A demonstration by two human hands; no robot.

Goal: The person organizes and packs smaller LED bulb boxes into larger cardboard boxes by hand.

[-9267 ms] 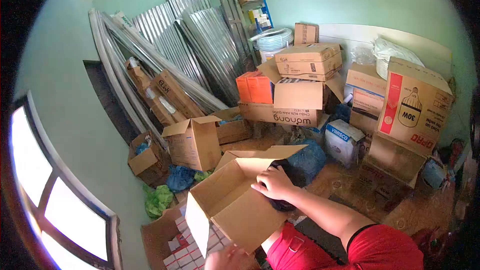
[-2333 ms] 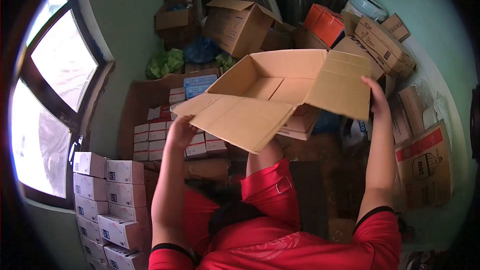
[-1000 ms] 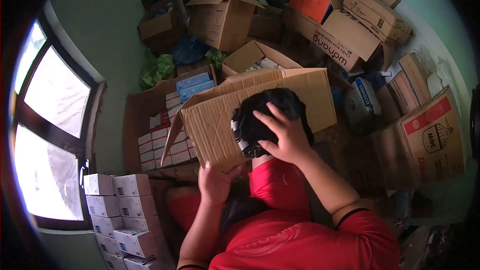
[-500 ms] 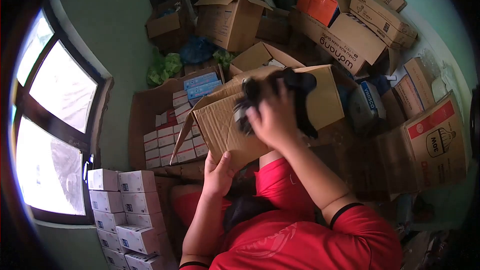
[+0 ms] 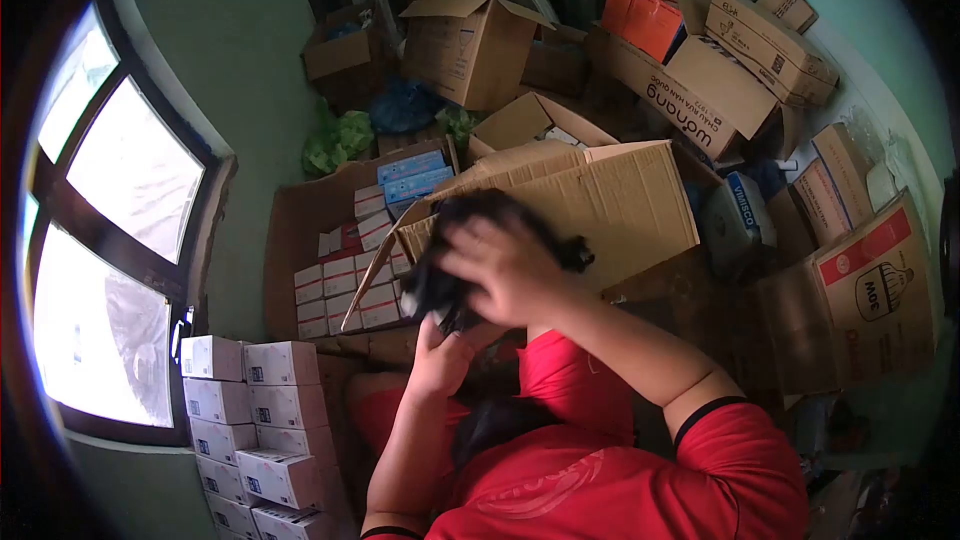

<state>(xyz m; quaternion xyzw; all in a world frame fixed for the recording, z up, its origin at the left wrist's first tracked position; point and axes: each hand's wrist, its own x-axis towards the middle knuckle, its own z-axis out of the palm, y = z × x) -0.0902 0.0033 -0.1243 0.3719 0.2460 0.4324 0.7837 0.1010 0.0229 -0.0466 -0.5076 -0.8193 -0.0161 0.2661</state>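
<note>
In front of me a brown cardboard box (image 5: pixel 635 205) is tilted, its flap hanging to the left. My left hand (image 5: pixel 440 360) is closed at the box's near lower edge, thumb up. My right hand (image 5: pixel 505 270), blurred by motion, presses a crumpled black cloth (image 5: pixel 490 208) against the near left side of the box. Part of the cloth hangs just above my left thumb. The fingers of my right hand lie over the cloth, and it hides that corner of the box.
Behind, an open carton (image 5: pixel 285 230) holds rows of small white boxes (image 5: pixel 345 275) and blue boxes (image 5: pixel 415 175). White boxes are stacked (image 5: pixel 280 405) below the window (image 5: pixel 110 270). More cartons (image 5: pixel 465 50) stand at the back; a 30W carton (image 5: pixel 870 280) is at right.
My right hand and the black cloth have moved left and down across the box, close to my left hand. The view has shifted slightly; my left hand stays at the box's edge.
</note>
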